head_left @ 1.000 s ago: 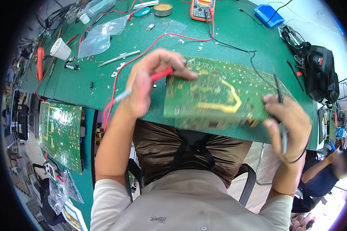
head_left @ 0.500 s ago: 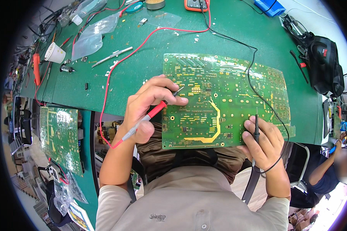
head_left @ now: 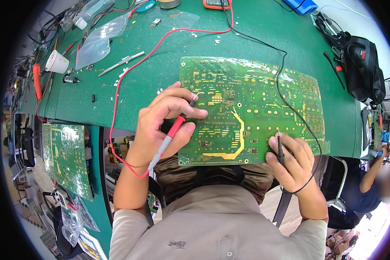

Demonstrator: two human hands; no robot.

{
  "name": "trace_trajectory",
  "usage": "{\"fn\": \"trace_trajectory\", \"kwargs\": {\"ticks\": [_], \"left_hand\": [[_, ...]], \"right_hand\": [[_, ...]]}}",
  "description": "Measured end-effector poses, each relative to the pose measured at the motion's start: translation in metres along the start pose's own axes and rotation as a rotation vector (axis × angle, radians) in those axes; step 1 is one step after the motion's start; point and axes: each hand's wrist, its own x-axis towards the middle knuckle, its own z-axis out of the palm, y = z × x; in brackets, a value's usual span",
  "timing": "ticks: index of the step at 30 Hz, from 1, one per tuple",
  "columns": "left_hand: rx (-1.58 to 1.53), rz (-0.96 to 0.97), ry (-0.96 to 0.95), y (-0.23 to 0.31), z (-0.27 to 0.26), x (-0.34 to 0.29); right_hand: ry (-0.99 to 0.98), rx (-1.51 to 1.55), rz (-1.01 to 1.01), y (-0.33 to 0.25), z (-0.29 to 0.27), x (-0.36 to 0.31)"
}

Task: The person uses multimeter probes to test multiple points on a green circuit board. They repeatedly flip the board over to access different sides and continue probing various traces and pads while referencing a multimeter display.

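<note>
A large green circuit board (head_left: 264, 108) with gold traces lies at the front edge of the green table, partly out over my lap. My left hand (head_left: 162, 123) is closed round a red and grey test probe (head_left: 172, 134), its tip over the board's left part. Between its fingers my right hand (head_left: 294, 162) grips a black test probe (head_left: 280, 149), the tip pointing up at the board's lower right part. Whether either tip touches the board I cannot tell. A red lead and a black lead run from the probes to an orange multimeter (head_left: 217, 4) at the far edge.
A second circuit board (head_left: 65, 156) lies at the left. On the table are a metal tweezer-like tool (head_left: 121, 63), a white cup (head_left: 57, 62), plastic bags (head_left: 97, 45) and a screwdriver (head_left: 37, 82). A black bag (head_left: 362, 65) stands far right; another person (head_left: 368, 186) sits beyond.
My left hand has turned the red probe steeper and shifted its tip slightly left. The black probe's tip has moved a little left. The whole view has shifted slightly.
</note>
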Motion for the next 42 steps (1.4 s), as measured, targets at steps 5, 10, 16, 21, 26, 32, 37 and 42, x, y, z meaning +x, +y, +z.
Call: {"fn": "trace_trajectory", "kwargs": {"ticks": [5, 10, 16, 21, 26, 32, 37, 42], "left_hand": [[-0.039, -0.010, 0.002, -0.002, -0.007, 0.000], [-0.117, -0.016, -0.017, 0.003, -0.010, -0.008], [-0.024, 0.014, 0.043, 0.010, 0.002, -0.019], [-0.061, 0.006, 0.061, 0.009, 0.004, -0.022], [-0.232, -0.082, 0.094, 0.005, 0.002, -0.025], [-0.322, -0.094, 0.110, 0.003, 0.001, -0.028], [-0.318, -0.095, 0.111, 0.004, 0.004, -0.029], [-0.205, -0.080, 0.049, 0.006, 0.005, -0.028]], "right_hand": [[0.012, -0.011, -0.015, -0.015, -0.005, 0.009], [0.031, 0.071, 0.019, -0.037, 0.000, 0.002], [0.072, 0.026, 0.034, -0.033, 0.012, -0.019], [-0.020, 0.195, 0.185, -0.028, 0.001, -0.021], [0.356, 0.871, 0.565, -0.036, -0.005, -0.009], [0.500, 1.152, 0.788, -0.031, -0.012, 0.017], [0.536, 1.312, 0.839, -0.034, -0.006, 0.035], [0.417, 1.264, 0.820, -0.040, 0.004, 0.041]]}}
